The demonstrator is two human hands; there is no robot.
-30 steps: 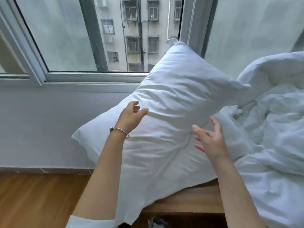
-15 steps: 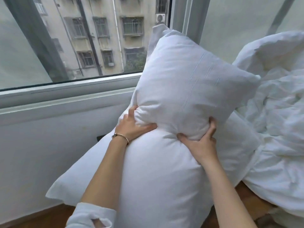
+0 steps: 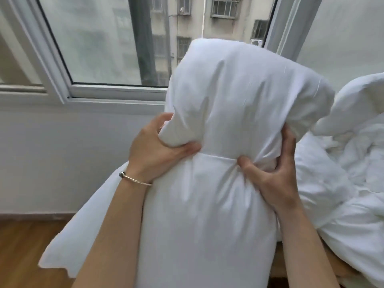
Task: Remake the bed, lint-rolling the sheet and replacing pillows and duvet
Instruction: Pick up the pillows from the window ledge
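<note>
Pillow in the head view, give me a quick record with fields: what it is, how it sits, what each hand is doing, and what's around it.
item: white pillow, upper part bunched
pose: held upright in front of the window
left hand: grips the pillow's left side, fingers dug into the fabric; bracelet on the wrist
right hand: grips the pillow's right side, fabric gathered under the fingers
to the right: crumpled white duvet
below left: wooden floor

Both forearms reach forward and up, bare. Left hand (image 3: 152, 151) curled, thumb forward, fingers gripping the pillow (image 3: 234, 104). Right hand (image 3: 272, 175) likewise clenched, fingers dug into its fabric.
</note>
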